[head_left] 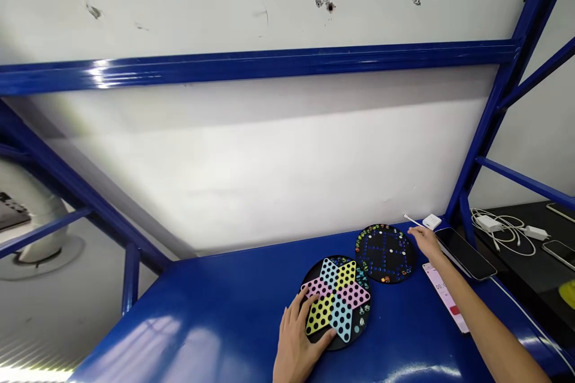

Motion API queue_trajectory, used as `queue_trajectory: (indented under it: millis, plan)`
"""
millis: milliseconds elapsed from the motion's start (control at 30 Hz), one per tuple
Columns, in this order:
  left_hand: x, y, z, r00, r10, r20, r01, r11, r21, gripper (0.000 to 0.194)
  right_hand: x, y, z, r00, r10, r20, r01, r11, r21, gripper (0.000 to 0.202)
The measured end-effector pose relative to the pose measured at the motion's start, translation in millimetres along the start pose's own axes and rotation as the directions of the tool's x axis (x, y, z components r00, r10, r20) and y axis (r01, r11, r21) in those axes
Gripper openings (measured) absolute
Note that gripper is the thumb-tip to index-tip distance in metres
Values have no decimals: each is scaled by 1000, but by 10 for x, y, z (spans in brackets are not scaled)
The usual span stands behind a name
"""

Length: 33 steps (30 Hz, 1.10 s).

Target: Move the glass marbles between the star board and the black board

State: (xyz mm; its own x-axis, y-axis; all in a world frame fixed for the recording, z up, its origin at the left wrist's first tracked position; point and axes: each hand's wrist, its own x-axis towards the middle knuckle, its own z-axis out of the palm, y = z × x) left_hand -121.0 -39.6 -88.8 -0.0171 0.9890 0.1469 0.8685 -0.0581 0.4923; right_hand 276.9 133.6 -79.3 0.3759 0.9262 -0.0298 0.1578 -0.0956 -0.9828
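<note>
L hand point(297, 340), fingers spread over near-L side of star board point(336, 297), its pink-tip axis approx. L–R, R hand point(426, 243) bent at white stick point(410, 219), grip can't tell, round board point(385, 255) L of R fingers

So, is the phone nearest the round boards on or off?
The phone is on: its pink screen is lit, showing digits and a red mark.
</note>
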Motion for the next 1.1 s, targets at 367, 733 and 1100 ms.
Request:
queue_trajectory:
  millis: [367, 733, 1100]
  plan:
    - [-9, 18, -28, 1000, -21, 21, 22, 999, -36, 64, 209, 133, 450, 963, -227, 144, 269, 789, -552, 5]
    - [-22, -20, 15, 1000, 16, -10, -16, 999, -34, 64, -707, -276, 588, 736, -219, 640, 558, 732, -391, 20]
    - [-15, -31, 46, 999, 43, -11, -43, 999, -22, 64, -1696, -514, 859, 448, -68, 891, 780, 517, -353, 19]
